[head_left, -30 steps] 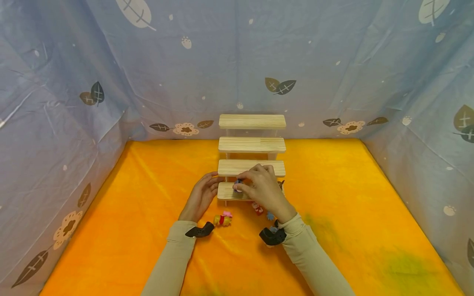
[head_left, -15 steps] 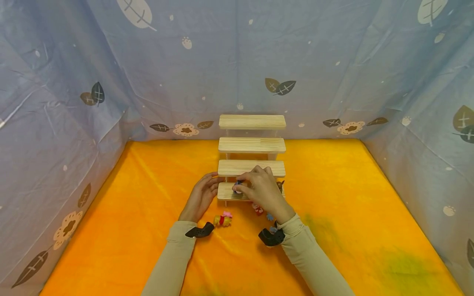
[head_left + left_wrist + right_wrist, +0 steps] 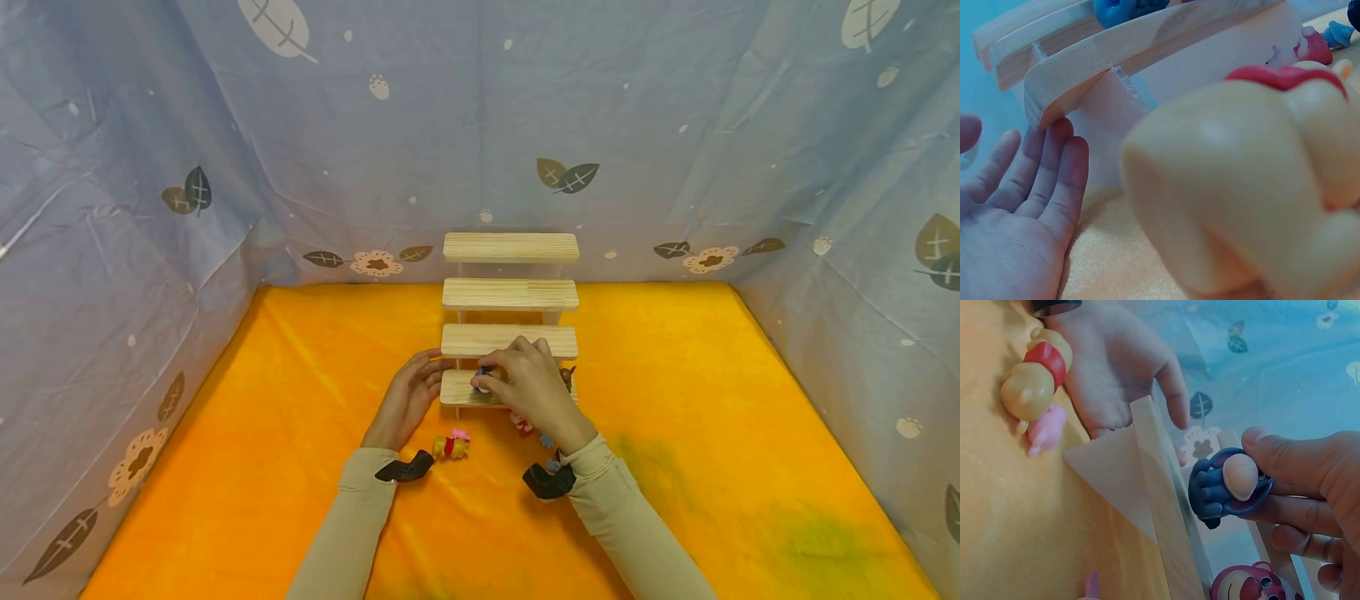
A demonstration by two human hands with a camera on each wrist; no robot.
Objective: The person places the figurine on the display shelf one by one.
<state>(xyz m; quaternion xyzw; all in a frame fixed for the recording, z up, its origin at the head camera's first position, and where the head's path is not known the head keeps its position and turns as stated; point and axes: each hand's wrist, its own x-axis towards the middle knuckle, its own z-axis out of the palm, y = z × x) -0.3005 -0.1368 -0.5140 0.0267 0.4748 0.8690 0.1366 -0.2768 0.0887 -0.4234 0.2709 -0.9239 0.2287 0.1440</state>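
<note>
My right hand (image 3: 532, 379) pinches a small blue donkey figurine (image 3: 1210, 487) between thumb and fingers, at the left part of the lowest step (image 3: 456, 389). The figurine has a pale muzzle. Beside that step's left end is my left hand (image 3: 405, 398), its fingers fairly straight and the tips touching the wood's underside in the left wrist view. A pink bear figurine (image 3: 1241, 584) stands on the shelf, mostly hidden from the head view by my right hand. At the step's right end, a brown figurine (image 3: 566, 378) partly shows.
The stepped wooden shelf (image 3: 510, 293) stands on an orange cloth (image 3: 675, 400) before blue patterned curtains. In front lie a yellow bear figurine (image 3: 448, 448), a pink piglet figurine (image 3: 1047, 430), a red-and-white figurine (image 3: 521, 423) and blue ones (image 3: 547, 440) near my right wrist.
My right hand and wrist have shifted very slightly left, showing a bit more of the brown figurine. The donkey figurine stays pinched over the lowest step. My left hand has not moved.
</note>
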